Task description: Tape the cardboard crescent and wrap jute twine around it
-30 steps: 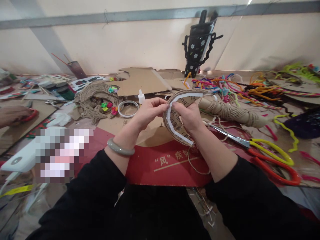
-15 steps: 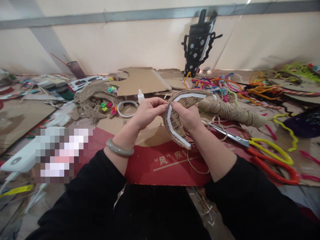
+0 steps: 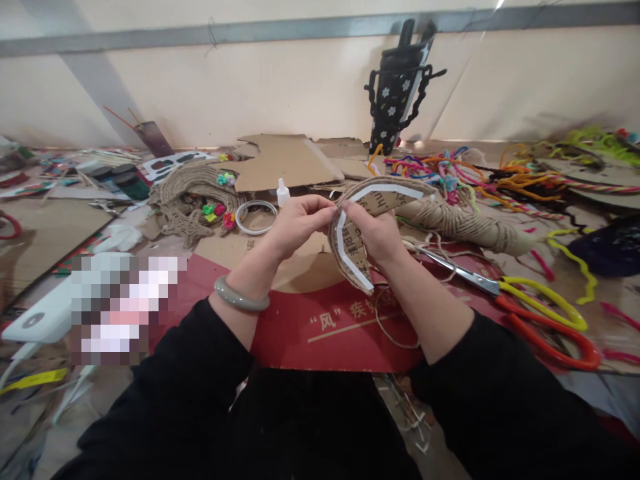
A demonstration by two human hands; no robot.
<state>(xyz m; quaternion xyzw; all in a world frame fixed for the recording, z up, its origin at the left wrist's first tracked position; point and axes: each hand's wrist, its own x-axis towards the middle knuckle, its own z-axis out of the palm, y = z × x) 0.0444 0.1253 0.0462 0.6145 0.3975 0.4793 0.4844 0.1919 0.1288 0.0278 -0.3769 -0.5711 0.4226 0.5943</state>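
Observation:
My right hand (image 3: pixel 378 233) holds a curved cardboard crescent (image 3: pixel 356 248) upright above the table. Jute twine wraps its outer edge and a white tape strip (image 3: pixel 343 248) runs along its inner face. My left hand (image 3: pixel 299 222), with a grey bangle on the wrist, pinches the crescent's edge at the tape, fingertips meeting those of the right hand. A loose twine strand (image 3: pixel 387 328) hangs from the crescent down to the red cardboard sheet (image 3: pixel 300 330) below.
Scissors with yellow and red handles (image 3: pixel 540 313) lie to the right. A twine bundle (image 3: pixel 465 223), pipe cleaners (image 3: pixel 480 170), a tape ring (image 3: pixel 256 217), a glue bottle (image 3: pixel 283 193), a twine-covered piece (image 3: pixel 195 193) and a black decorated cone (image 3: pixel 397 93) sit behind. A white device (image 3: pixel 35 317) is at left.
The crescent has turned in my hands, its lower tip swinging up and left. Another person's hand at the far left edge has withdrawn out of view.

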